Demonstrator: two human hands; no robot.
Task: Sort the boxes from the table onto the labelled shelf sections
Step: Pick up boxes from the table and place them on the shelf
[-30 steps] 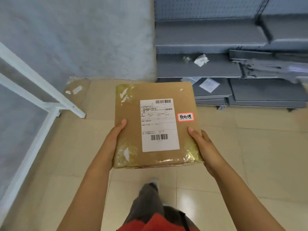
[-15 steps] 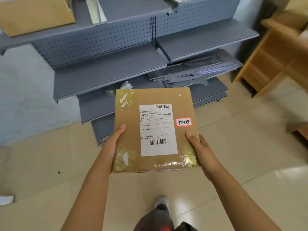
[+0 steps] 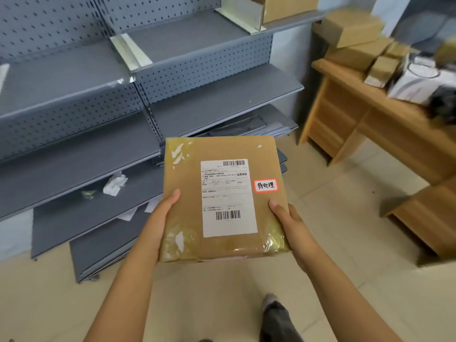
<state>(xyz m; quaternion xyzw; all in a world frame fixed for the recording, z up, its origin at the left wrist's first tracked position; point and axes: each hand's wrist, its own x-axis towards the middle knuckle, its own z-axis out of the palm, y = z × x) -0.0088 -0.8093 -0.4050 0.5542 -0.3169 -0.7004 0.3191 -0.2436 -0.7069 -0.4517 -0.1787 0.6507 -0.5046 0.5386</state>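
A flat brown cardboard box (image 3: 222, 149) with a white shipping label and a small red-edged sticker with handwritten characters is held flat in front of me at waist height. My left hand (image 3: 160, 218) grips its left edge, thumb on top. My right hand (image 3: 293, 225) grips its right edge, thumb on top as well. The grey metal shelf unit (image 3: 197, 95) stands straight ahead and to the left, with white dividers (image 3: 130, 53) between sections. More brown boxes (image 3: 355, 30) are stacked on the wooden table (image 3: 370, 99) at the right.
A brown box (image 3: 286, 6) sits on the shelf's upper right section. Crumpled paper (image 3: 114, 183) lies on a low shelf. Loose grey shelf panels (image 3: 103, 238) lean at the floor. A white bag (image 3: 419, 82) sits on the table. My foot (image 3: 271, 302) is on the tiled floor.
My view has swung right and up from the floor and lower shelves to the shelf unit and the wooden table. The box stays gripped by both hands in the same way.
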